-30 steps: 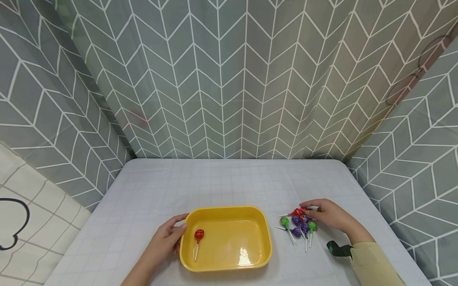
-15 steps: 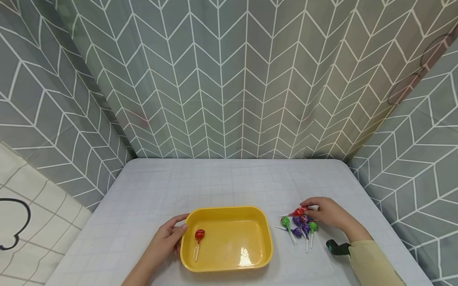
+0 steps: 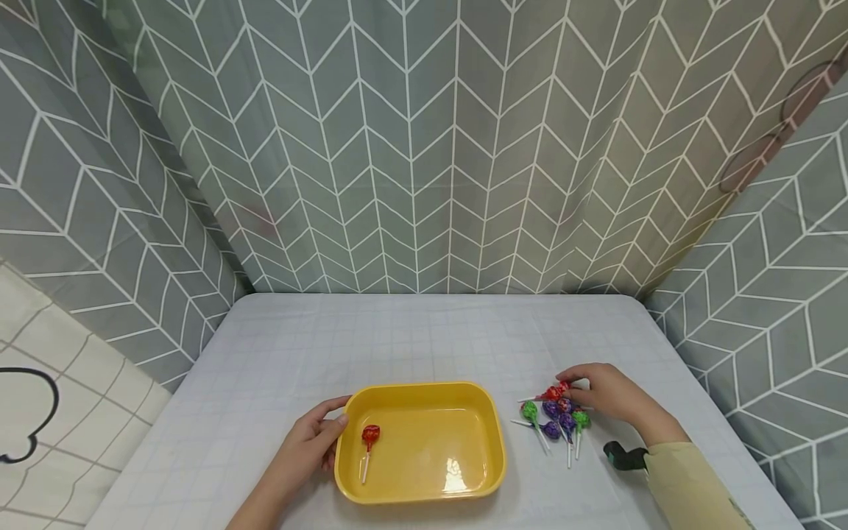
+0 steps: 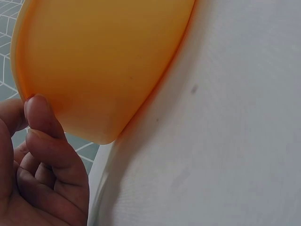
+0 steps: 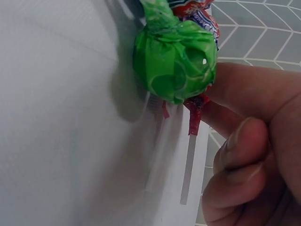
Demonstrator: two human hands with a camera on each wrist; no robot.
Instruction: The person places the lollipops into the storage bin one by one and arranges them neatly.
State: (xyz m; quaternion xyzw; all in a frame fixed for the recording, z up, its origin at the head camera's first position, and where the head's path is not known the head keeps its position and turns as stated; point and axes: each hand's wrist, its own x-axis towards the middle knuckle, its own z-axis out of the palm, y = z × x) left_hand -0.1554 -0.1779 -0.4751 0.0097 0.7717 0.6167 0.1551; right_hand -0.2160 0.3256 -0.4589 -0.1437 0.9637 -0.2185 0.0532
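Observation:
My left hand (image 3: 301, 449) pinches the left rim of a yellow plastic tray (image 3: 424, 445) between thumb and fingers. Inside the tray lies one red-wrapped lollipop (image 3: 371, 434) with a white stick. To the right, my right hand (image 3: 616, 401) reaches over a pile of lollipops, thumb and forefinger around a red lollipop (image 3: 564, 386) at its back edge. Purple lollipops (image 3: 551, 430) and green lollipops (image 3: 529, 411) lie close below the fingertips. Seen from the right wrist, a green lollipop (image 5: 174, 63) partly hides the fingertips and the red wrapper behind it.
A white cloth covers the table (image 3: 424, 338). Beside the right cuff is a small black device (image 3: 625, 456). Grey patterned curtains (image 3: 411, 147) stand behind the table and at both sides.
The right hand's fingers shift very slightly at the back of the lollipop pile. The left hand stays at the tray's rim, and the lollipop in the tray keeps its place.

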